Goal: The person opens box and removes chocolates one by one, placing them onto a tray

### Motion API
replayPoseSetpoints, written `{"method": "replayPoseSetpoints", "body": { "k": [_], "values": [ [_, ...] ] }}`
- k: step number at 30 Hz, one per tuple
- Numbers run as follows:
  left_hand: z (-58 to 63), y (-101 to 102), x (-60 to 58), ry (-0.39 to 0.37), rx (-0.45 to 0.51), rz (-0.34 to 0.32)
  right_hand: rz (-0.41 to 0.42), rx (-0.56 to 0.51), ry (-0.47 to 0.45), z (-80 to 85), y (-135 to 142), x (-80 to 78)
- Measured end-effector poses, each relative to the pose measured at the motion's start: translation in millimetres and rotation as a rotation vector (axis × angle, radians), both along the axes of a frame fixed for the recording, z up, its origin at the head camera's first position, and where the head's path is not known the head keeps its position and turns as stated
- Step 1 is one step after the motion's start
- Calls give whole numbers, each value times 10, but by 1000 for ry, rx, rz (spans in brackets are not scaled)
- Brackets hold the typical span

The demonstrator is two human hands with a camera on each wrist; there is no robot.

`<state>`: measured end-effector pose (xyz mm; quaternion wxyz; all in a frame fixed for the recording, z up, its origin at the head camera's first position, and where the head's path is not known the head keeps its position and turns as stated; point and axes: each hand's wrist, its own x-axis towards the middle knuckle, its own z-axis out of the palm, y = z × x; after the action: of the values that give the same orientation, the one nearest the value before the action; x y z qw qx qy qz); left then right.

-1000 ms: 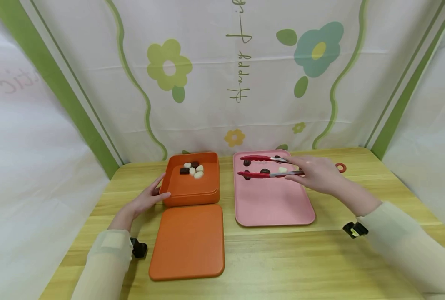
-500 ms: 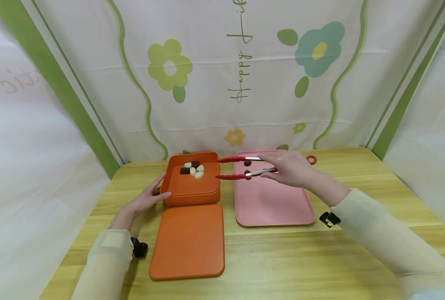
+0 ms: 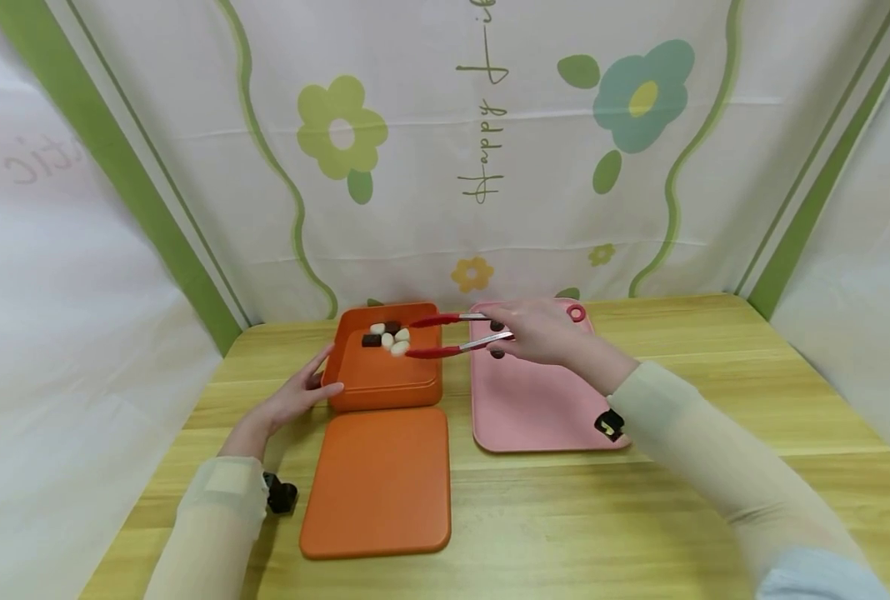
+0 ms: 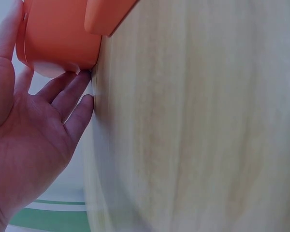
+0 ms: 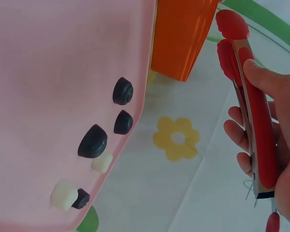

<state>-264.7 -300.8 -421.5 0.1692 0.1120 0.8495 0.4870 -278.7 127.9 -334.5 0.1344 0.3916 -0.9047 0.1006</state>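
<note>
My right hand (image 3: 527, 329) holds a pair of metal tongs (image 5: 261, 135) with red tips and red grips. Their two tips (image 3: 433, 353) stand apart over the right part of an orange box (image 3: 385, 400), with nothing seen between them. Inside the box lie several small chocolates, dark ones (image 3: 371, 340) and white ones (image 3: 399, 348), to the left of the tips. My left hand (image 3: 295, 400) rests at the box's left side, its thumb by the front corner and its fingers against the outer wall. In the left wrist view, those fingers (image 4: 77, 96) are loosely extended.
Right of the box lies a pink tray (image 3: 542, 408); the right wrist view shows dark chocolates (image 5: 93, 141) and white ones (image 5: 64, 195) along its edge. A flat orange lid (image 3: 377, 483) sits in front of the box. A patterned cloth (image 3: 415, 167) hangs behind the wooden table (image 3: 535, 533).
The right hand has carried the tongs leftward, from above the pink tray to where their tips reach over the orange box. The left hand has stayed at the box.
</note>
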Motion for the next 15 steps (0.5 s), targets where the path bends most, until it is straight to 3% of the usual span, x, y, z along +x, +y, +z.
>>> {"method": "replayPoseSetpoints", "body": {
  "k": [9, 15],
  "values": [
    [32, 2, 20, -2, -3, 7, -21, 137, -66, -16, -280, -133],
    [15, -5, 18, 5, -16, 17, -17, 214, -49, -1, -436, -233]
  ]
}}
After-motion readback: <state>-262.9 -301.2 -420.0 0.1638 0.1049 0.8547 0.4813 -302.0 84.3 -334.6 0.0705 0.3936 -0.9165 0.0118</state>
